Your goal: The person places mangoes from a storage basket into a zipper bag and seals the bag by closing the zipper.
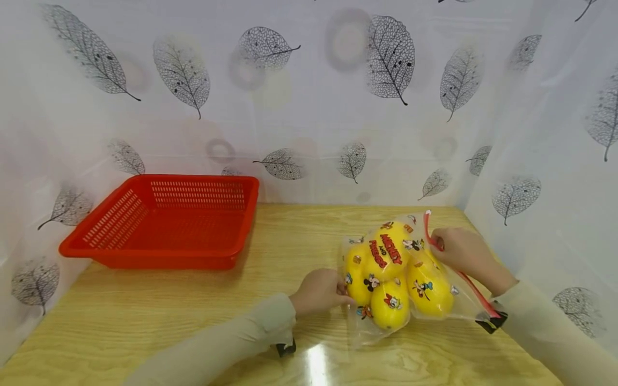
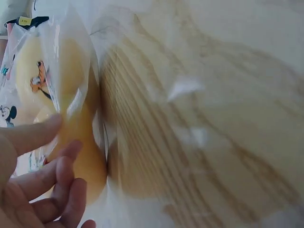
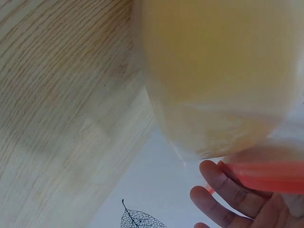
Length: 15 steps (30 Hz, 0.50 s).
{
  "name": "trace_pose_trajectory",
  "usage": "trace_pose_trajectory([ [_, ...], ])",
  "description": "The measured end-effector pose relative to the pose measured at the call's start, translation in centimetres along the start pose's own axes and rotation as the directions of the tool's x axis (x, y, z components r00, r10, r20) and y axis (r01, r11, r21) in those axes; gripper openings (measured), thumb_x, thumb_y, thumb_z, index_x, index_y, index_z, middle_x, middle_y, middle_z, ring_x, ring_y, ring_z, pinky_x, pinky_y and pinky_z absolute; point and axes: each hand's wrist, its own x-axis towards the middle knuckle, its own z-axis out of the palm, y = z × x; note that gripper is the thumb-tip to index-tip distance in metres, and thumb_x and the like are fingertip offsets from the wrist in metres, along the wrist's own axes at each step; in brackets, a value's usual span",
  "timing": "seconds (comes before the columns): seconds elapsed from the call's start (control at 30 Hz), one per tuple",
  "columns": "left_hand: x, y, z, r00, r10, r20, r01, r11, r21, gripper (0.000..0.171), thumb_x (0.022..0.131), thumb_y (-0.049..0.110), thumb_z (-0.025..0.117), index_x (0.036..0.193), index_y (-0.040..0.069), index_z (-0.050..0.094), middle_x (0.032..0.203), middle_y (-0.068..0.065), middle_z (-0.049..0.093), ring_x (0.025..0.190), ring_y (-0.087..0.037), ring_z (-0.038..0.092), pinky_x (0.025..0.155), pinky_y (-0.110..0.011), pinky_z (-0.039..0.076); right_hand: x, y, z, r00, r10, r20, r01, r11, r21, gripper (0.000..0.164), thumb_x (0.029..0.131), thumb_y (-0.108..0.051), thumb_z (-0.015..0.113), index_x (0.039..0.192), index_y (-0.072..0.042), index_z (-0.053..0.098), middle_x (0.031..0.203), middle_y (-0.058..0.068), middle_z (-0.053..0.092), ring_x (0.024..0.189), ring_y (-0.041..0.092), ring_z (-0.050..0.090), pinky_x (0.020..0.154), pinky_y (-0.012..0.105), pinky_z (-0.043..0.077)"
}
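A clear zip bag with cartoon figures and red "Mickey and Friends" lettering lies on the table, filled with several round yellow fruits. At its left edge my left hand pinches the plastic between thumb and curled fingers. The left wrist view shows the thumb against the film beside a yellow fruit. My right hand grips the red zip strip along the bag's right side. In the right wrist view, fingers curl by the red strip.
A red plastic basket with slotted walls stands at the left on the wood-grain table. Behind and to the sides hangs a white curtain printed with dark leaves. Black wrist mounts sit beneath both sleeves.
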Motion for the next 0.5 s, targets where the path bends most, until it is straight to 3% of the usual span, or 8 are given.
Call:
trace_pose_trajectory([
  [0.1, 0.1, -0.3, 0.0, 0.999, 0.005, -0.042, -0.007, 1.0, -0.029, 0.023, 0.075, 0.038, 0.075, 0.069, 0.017, 0.068, 0.06, 0.013, 0.06, 0.051, 0.001, 0.045, 0.053, -0.014, 0.038, 0.0, 0.1, 0.2, 1.0, -0.001, -0.02, 0.001, 1.0, 0.005, 0.009, 0.079, -0.012, 0.064, 0.078, -0.003, 0.064, 0.059, 0.001, 0.053, 0.053, 0.014, 0.039, 0.051, 0.027, 0.031],
  [0.23, 0.4, -0.9, -0.9, 0.986, 0.072, -0.149, -0.056, 0.993, 0.108, 0.019, 0.077, 0.034, 0.076, 0.069, 0.018, 0.068, 0.066, 0.011, 0.063, 0.057, 0.0, 0.049, 0.062, -0.017, 0.04, 0.3, 0.3, 0.8, 0.995, -0.013, -0.098, 0.015, 1.0, 0.018, 0.009, 0.08, -0.011, 0.063, 0.08, -0.002, 0.063, 0.059, 0.001, 0.055, 0.052, 0.014, 0.04, 0.05, 0.027, 0.033],
  [0.37, 0.6, -1.4, -2.5, 0.951, 0.155, -0.266, -0.054, 0.934, 0.352, 0.02, 0.079, 0.026, 0.069, 0.062, 0.019, 0.061, 0.066, 0.007, 0.058, 0.061, -0.009, 0.049, 0.064, -0.025, 0.04, 0.9, 0.6, 1.9, 0.98, -0.043, -0.195, 0.044, 0.999, 0.001, 0.009, 0.08, -0.008, 0.063, 0.076, -0.003, 0.056, 0.057, 0.0, 0.047, 0.05, 0.014, 0.035, 0.048, 0.027, 0.028],
  [0.43, 0.7, -1.7, -3.1, 0.938, 0.18, -0.296, -0.037, 0.902, 0.431, 0.019, 0.08, 0.024, 0.066, 0.063, 0.018, 0.061, 0.069, 0.004, 0.057, 0.064, -0.013, 0.05, 0.064, -0.028, 0.042, 1.3, 0.5, 2.5, 0.976, -0.06, -0.211, 0.057, 0.998, -0.021, 0.013, 0.08, -0.008, 0.063, 0.074, -0.005, 0.052, 0.056, -0.001, 0.04, 0.05, 0.015, 0.033, 0.048, 0.026, 0.025],
  [0.5, 0.9, -2.1, -3.5, 0.931, 0.183, -0.315, -0.016, 0.884, 0.467, 0.016, 0.081, 0.023, 0.064, 0.066, 0.017, 0.063, 0.073, 0.002, 0.057, 0.068, -0.015, 0.051, 0.067, -0.03, 0.044, 1.9, 0.4, 3.2, 0.974, -0.078, -0.212, 0.071, 0.997, -0.044, 0.018, 0.081, -0.009, 0.063, 0.072, -0.007, 0.048, 0.056, -0.001, 0.034, 0.05, 0.015, 0.031, 0.049, 0.027, 0.024],
])
